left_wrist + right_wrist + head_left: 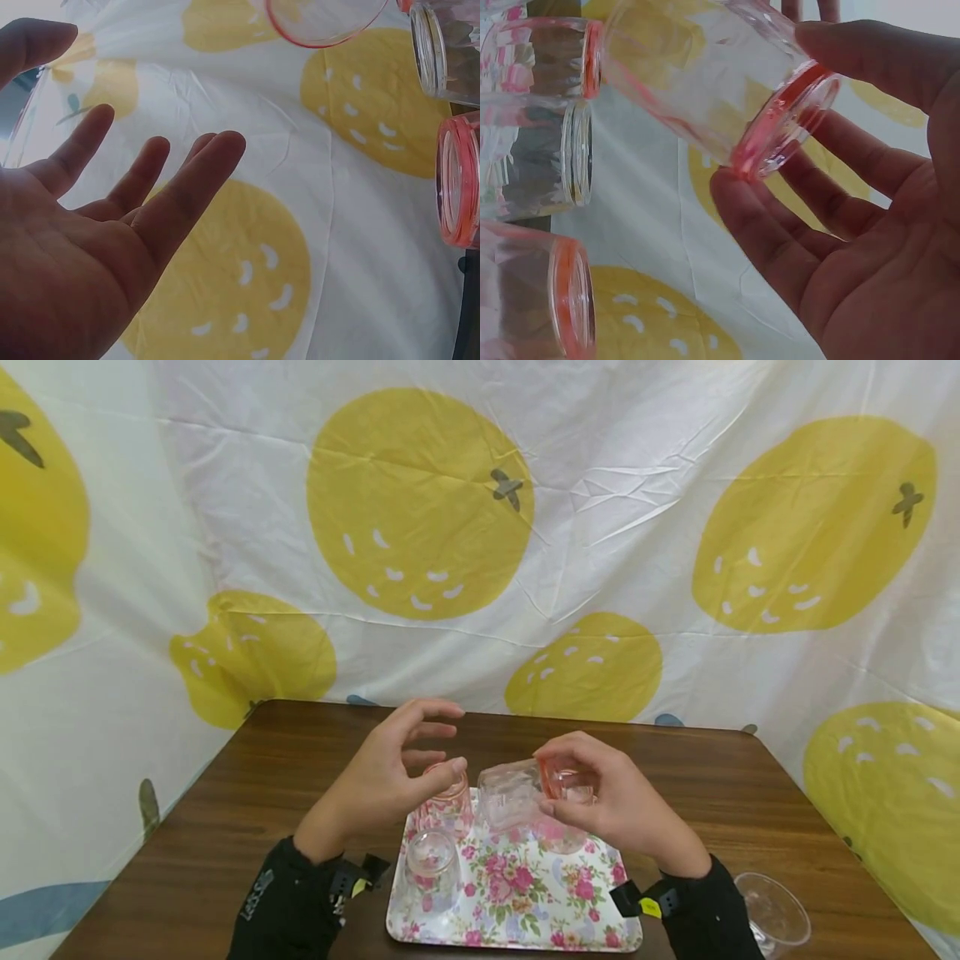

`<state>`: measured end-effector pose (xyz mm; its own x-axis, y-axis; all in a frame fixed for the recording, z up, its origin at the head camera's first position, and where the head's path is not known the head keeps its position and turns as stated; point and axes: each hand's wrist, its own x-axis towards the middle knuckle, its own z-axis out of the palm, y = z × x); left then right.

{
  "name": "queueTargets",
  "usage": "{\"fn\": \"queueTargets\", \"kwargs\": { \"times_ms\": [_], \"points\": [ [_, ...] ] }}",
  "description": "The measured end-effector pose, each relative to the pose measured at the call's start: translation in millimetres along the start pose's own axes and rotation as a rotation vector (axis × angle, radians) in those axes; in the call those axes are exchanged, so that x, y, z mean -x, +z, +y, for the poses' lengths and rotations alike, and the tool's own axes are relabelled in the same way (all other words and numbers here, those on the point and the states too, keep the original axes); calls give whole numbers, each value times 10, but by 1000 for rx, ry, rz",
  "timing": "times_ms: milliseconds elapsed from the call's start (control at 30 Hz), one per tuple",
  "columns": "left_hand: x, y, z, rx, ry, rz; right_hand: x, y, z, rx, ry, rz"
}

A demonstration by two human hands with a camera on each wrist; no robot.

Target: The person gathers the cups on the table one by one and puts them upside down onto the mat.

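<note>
My right hand (600,785) pinches a clear drinking glass (510,793) by its pink base, thumb on one side and fingers on the other. The glass lies on its side in the air above the flowered tray (517,935), its mouth towards the left. In the right wrist view the pink ring of this glass (697,82) shows between the fingertips. To the left, my left hand (390,777) is held up with fingers spread and grips nothing. Upside down on the tray stand a pink-tinted glass (453,802) and, in front of it, a clear glass (431,872).
Another pink-tinted glass (561,837) stands on the tray, partly behind the right hand. A clear glass vessel (776,910) with a wide rim is on the brown table (720,802) beside the right sleeve. A lemon-print cloth (600,527) hangs behind.
</note>
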<state>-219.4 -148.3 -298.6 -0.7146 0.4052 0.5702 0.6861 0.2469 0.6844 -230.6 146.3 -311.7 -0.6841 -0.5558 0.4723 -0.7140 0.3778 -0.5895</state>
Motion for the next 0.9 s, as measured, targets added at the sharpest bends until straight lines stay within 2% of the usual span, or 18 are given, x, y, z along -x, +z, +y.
{"fn": "queueTargets", "kwargs": {
  "times_ms": [267,733,900],
  "points": [
    [-7,7,-13,-27,16,-1,50,-57,-5,133,34,-58],
    [-1,-27,-15,-46,7,-26,203,-206,-7,308,204,-312],
    [10,-37,-14,-43,-3,-40,207,-215,3,312,262,-351]
  ]
}}
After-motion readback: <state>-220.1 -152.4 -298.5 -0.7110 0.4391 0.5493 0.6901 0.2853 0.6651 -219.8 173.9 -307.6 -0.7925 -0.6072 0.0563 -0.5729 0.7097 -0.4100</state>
